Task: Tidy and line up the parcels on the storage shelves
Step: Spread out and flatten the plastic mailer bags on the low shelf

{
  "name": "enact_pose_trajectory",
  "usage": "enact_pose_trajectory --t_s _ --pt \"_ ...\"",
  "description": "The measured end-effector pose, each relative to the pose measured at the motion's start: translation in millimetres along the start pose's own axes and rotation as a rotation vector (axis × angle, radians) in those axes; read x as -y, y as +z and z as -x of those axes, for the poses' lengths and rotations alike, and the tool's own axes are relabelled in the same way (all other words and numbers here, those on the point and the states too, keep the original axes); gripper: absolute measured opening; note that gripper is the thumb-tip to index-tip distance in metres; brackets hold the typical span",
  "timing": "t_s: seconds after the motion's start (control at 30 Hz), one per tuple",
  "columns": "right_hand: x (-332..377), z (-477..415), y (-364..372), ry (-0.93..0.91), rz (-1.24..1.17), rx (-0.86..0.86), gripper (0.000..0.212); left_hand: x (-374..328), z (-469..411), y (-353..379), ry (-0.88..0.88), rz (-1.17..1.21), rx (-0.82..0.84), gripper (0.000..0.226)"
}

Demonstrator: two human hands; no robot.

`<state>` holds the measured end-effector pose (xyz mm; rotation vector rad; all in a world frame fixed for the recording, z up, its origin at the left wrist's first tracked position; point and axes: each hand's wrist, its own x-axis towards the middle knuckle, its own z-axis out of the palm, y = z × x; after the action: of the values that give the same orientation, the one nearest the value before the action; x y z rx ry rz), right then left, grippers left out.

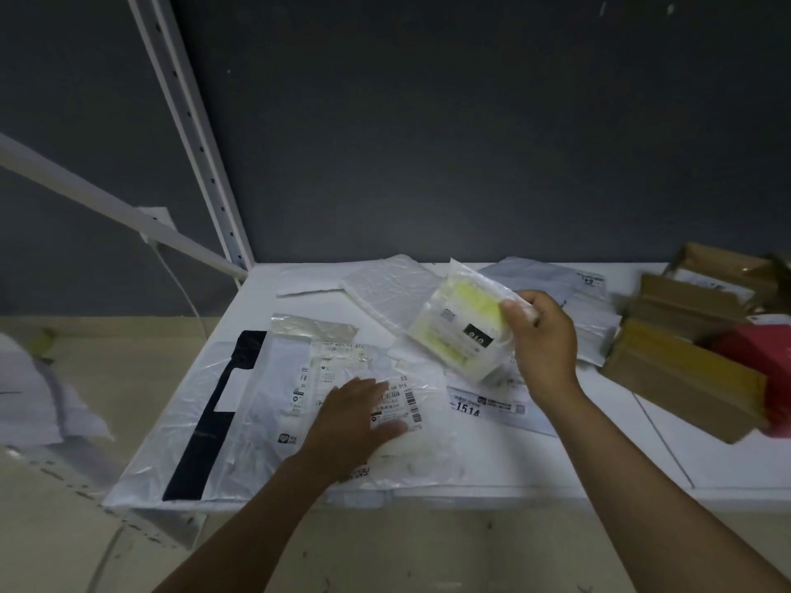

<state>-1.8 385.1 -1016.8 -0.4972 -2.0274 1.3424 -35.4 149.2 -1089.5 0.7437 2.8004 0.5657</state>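
- Head view: right hand (pixel 544 336) pinches yellow packet (pixel 460 336), raised at 1 o'clock above shelf (pixel 736 472).
- Left hand (pixel 355 417), fingers flat, presses clear mailer (pixel 295 378) at 7 o'clock.
- Judged step: sorting; next, seat packet squarely alongside.

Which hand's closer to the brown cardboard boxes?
Right. The right hand, gripping the yellow packet, is just left of the brown cardboard boxes; the left hand rests on a clear bag further left.

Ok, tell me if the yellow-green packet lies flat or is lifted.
Lifted and tilted: the right hand grips the yellow-green packet by one edge, raised above the shelf. Whether its lower corner touches anything: cannot tell.
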Motion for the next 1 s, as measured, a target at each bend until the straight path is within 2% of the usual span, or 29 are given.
enact_pose_trajectory --t_s 0.13,0.3,0.37,0.43,0.5,0.53,0.57,0.6,0.67,0.73,0.77,0.9,1.0 --pt "27 11 3 0.110 -0.206 0.053 0.007 -24 5 -22 -0.056 0.609 -0.165 0.030" --pt "43 13 9 0.235 -0.251 0.165 0.007 -29 13 -45 -0.149 1.170 -0.128 0.016" --pt "48 16 11 0.318 -0.209 0.250 0.015 -25 13 -53 -0.201 1.289 -0.131 0.015" --pt "48 20 13 0.291 -0.057 0.266 0.034 -16 11 -60 -0.205 1.131 -0.152 0.014" --pt "47 25 12 0.121 0.171 0.272 0.067 -6 8 -64 -0.084 0.653 -0.144 0.015" --pt "48 27 12 0.044 0.234 0.326 0.076 -3 8 -65 0.000 0.461 -0.143 0.020" --pt "49 30 13 0.008 0.258 0.413 0.076 -3 8 -66 0.075 0.389 -0.164 0.025" --pt "50 33 15 0.015 0.272 0.514 0.067 -4 8 -67 0.114 0.414 -0.195 0.029" --pt "52 42 20 0.080 0.327 0.663 0.030 -6 4 -67 0.087 0.548 -0.302 0.028" --pt "50 48 26 0.116 0.402 0.663 0.006 -7 -1 -62 0.030 0.630 -0.365 0.015" --pt "46 48 26 0.137 0.415 0.630 0.005 -5 -5 -58 0.008 0.624 -0.357 0.012" --pt "24 45 15 0.349 0.257 0.371 0.005 17 -15 -33 -0.053 0.401 -0.128 0.067" --pt "6 53 12 0.492 0.195 0.341 0.023 29 -13 -16 -0.033 0.137 0.028 0.070"
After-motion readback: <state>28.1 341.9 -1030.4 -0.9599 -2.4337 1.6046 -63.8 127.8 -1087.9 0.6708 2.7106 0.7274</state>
